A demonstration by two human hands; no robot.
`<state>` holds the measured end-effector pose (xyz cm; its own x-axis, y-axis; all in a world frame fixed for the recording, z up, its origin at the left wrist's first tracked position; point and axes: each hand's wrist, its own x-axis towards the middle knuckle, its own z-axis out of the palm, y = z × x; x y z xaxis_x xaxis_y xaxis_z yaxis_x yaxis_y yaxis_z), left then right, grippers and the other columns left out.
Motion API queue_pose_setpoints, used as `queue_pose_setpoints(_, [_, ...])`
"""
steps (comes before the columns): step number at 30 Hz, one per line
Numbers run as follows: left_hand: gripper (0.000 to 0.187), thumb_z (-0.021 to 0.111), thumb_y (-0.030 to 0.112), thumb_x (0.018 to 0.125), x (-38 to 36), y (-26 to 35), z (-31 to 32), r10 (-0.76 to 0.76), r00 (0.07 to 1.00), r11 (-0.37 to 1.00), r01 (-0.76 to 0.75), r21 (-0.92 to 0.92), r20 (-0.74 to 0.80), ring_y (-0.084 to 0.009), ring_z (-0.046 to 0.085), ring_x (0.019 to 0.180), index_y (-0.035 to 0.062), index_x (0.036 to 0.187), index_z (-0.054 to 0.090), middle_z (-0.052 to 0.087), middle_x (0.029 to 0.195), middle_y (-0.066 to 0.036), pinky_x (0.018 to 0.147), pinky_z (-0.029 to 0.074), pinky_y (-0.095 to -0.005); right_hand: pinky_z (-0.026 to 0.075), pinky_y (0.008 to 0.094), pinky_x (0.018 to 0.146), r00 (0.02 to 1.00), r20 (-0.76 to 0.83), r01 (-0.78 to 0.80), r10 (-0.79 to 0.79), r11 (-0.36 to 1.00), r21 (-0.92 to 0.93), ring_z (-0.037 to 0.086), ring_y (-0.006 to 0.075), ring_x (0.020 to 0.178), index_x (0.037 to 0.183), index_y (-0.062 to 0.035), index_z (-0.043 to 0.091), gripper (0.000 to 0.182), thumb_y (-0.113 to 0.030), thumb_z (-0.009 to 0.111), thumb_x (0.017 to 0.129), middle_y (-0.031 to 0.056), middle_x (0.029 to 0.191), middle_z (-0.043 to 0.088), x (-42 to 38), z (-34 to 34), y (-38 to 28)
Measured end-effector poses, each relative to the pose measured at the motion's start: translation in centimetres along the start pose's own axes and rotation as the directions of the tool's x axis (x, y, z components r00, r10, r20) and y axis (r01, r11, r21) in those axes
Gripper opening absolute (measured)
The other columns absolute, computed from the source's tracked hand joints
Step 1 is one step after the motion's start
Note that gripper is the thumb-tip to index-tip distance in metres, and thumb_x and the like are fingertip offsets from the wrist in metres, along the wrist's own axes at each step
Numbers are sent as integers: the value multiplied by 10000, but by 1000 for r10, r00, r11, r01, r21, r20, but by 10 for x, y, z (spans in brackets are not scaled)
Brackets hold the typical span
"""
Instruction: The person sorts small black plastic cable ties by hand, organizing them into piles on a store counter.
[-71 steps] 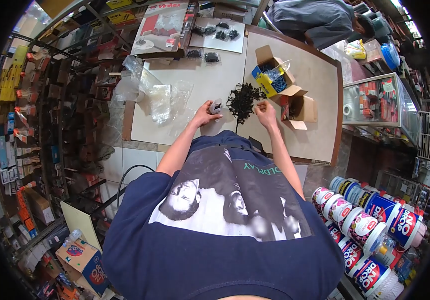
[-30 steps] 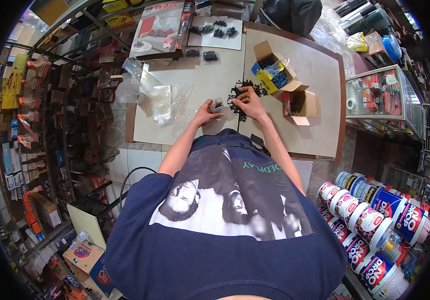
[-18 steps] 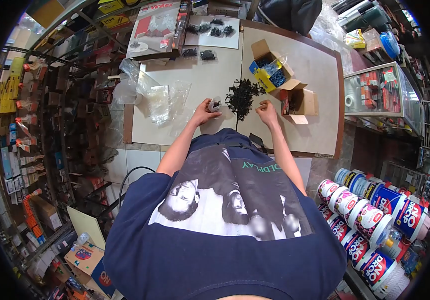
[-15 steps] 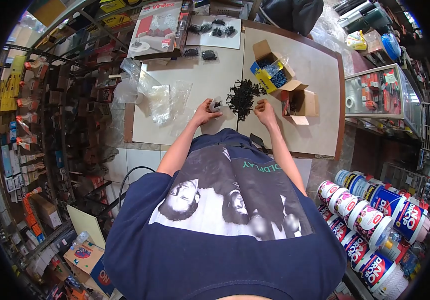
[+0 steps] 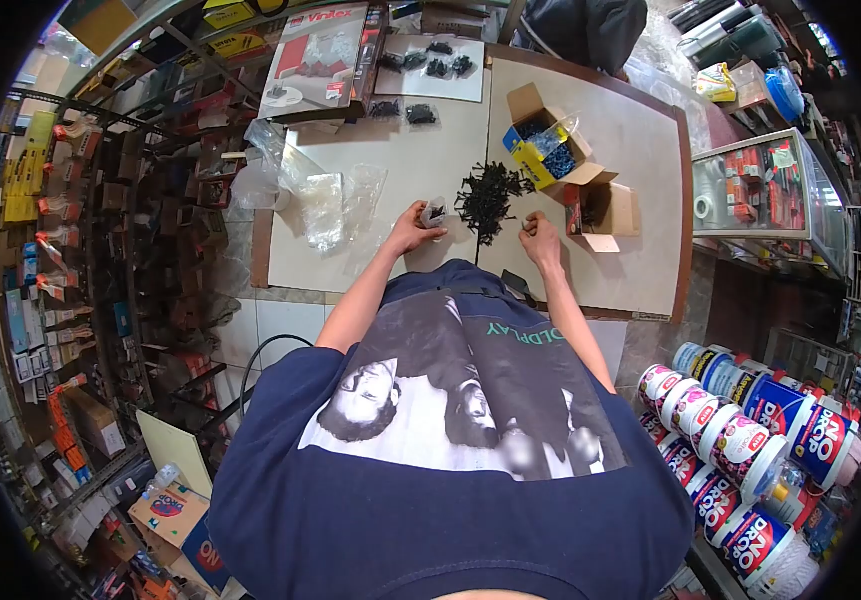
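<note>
My left hand (image 5: 414, 229) is closed around a small clear plastic bag (image 5: 434, 214) with some dark pieces inside. Right of it on the table lies a loose pile of black screws (image 5: 487, 203). Beside the pile's lower right edge is my right hand (image 5: 540, 241), its fingers curled together; whatever they pinch is too small to make out. Filled bags of black screws (image 5: 420, 115) lie farther back, several of them on a white board (image 5: 460, 85). Flat clear plastic bags (image 5: 324, 212) rest to the left.
An open yellow box (image 5: 547, 145) of blue pieces and an open brown carton (image 5: 610, 212) stand right of the pile. A large Vinilex box (image 5: 315, 62) sits at the back left. A glass display case (image 5: 750, 185) borders the table's right, with paint buckets (image 5: 740, 440) below.
My right hand has shifted slightly down and to the right, a little away from the screw pile. My left hand keeps its hold on the bag, nearly in place.
</note>
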<state>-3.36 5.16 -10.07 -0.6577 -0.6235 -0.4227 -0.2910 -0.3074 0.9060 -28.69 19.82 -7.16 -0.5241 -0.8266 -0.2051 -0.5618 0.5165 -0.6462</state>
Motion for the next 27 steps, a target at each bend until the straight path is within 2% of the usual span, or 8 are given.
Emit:
queue_pose_setpoints(6, [675,798,168,676,1,3,-2,-33,999,999,32,35,26,-171,556,985,29,1197,392,567,1079,-80,870,453,-302,500,349,683,982,-110,-144,153,986,80,644,260,719,967,-33,539,311,-104,651,685,122,751,645,2,-9,8])
queue_pose_setpoints(8, [649,798,153,666,0,3,0,-14,1000,1000,14,27,-3,-174,570,963,36,1172,409,580,1048,-82,851,468,-305,506,300,673,988,-128,-68,91,982,175,636,195,730,997,-5,539,338,-96,662,696,119,777,639,8,-5,-3])
queue_pose_setpoints(11, [625,799,137,658,0,1,2,12,999,1000,-11,19,-30,-176,583,942,43,1149,425,595,1013,-83,832,482,-308,494,261,672,998,-57,28,-6,920,390,614,151,747,994,-8,534,314,-101,675,729,85,809,630,12,-5,-50])
queue_pose_setpoints(12, [626,799,136,658,0,0,1,21,999,1000,-21,18,-27,-176,583,942,44,1151,424,597,1009,-83,832,482,-308,494,261,672,998,-55,29,-8,920,390,614,151,747,994,-8,534,314,-101,675,729,85,809,630,10,-5,-68])
queue_pose_setpoints(14, [626,799,137,659,2,-4,0,14,1000,1000,-14,1,-18,-175,581,945,44,1151,423,596,1011,-83,832,482,-308,480,256,658,979,76,109,-189,803,586,586,127,727,1002,-4,523,330,-138,683,746,79,793,614,6,-7,-99])
queue_pose_setpoints(19, [626,801,144,658,0,-1,-1,-1,1000,1000,2,-19,5,-172,580,941,45,1148,424,597,1013,-83,829,482,-312,480,260,660,970,174,63,-169,869,491,580,128,719,1001,-4,530,328,-158,684,756,75,786,610,5,-6,-109])
queue_pose_setpoints(22, [622,801,142,658,2,-5,0,27,999,1000,-27,14,-27,-172,584,930,45,1144,426,597,1014,-82,828,483,-315,495,289,647,997,80,-32,3,931,365,601,158,716,950,0,561,266,-154,672,764,92,786,625,11,0,-73])
queue_pose_setpoints(27, [630,803,137,653,3,-4,-1,-4,1000,1000,4,-4,-7,-172,581,939,43,1147,423,596,1018,-83,832,481,-314,501,288,649,996,30,-88,83,969,231,615,170,710,962,8,556,255,-126,655,769,109,801,628,15,-5,-33])
